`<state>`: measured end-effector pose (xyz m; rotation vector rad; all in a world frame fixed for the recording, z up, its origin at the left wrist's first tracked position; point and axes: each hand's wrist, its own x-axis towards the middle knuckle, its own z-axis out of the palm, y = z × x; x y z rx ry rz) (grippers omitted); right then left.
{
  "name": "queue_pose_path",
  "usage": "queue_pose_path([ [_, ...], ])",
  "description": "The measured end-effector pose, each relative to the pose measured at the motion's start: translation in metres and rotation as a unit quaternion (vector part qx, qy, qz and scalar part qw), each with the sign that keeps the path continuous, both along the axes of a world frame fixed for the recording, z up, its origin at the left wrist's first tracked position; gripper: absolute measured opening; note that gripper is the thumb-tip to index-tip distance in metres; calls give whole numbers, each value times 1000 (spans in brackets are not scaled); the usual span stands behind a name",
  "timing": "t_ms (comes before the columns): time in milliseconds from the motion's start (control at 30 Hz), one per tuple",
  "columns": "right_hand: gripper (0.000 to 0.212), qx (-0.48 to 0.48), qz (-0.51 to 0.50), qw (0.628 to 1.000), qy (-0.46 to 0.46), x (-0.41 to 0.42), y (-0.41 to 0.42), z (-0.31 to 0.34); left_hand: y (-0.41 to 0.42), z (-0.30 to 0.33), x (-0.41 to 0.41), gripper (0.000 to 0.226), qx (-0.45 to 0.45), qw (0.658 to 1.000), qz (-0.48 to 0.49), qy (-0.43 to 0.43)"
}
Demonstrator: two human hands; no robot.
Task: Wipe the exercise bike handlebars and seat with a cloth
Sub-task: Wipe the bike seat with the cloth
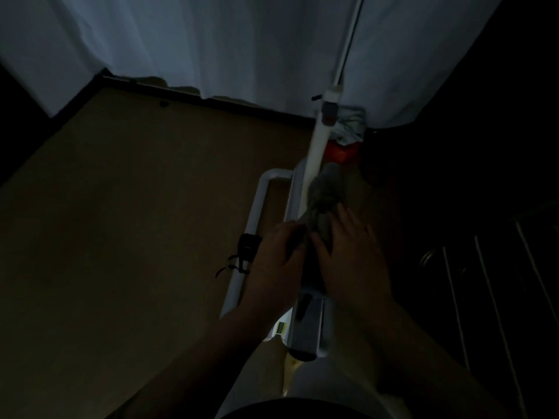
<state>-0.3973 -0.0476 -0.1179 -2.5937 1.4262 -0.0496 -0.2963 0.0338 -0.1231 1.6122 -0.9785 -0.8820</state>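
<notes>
The room is very dark. A white exercise bike (305, 325) stands below me, with its white handlebar loop (257, 204) on the left side. A grey cloth (326, 189) lies over the bike's middle part. My left hand (272, 261) grips the dark middle of the bike next to the cloth's near end. My right hand (351, 252) rests flat on the cloth with fingers spread. The seat is not visible to me.
A white pole (320, 140) leans up toward the pale curtain (242, 46) at the back. A red object (340, 152) with a bundled cloth sits behind the bike. Brown floor (136, 222) spreads to the left. Thin white rods (490, 297) stand at the dark right.
</notes>
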Motion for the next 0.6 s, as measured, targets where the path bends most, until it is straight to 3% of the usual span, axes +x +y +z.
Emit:
queue_pose_path([
  [100, 65, -16, -29, 999, -18, -10, 19, -5, -1, -7, 6, 31, 15, 995, -43, -87],
  [200, 61, 32, -85, 995, -38, 3, -2, 1, -4, -15, 9, 49, 30, 985, -73, -155],
  [333, 82, -17, -80, 997, -14, 7, 15, -6, -2, -12, 15, 54, 31, 984, -104, -140],
  [433, 67, -18, -115, 991, -71, -2, 21, -4, -9, -14, 24, 49, 18, 981, -133, -143],
  [533, 53, 90, -208, 966, -124, 9, -12, 1, -25, -17, 24, 47, -7, 971, -155, -182],
  [600, 49, 49, -227, 969, -88, 10, -8, 2, -34, -15, 19, 52, -19, 967, -149, -204],
])
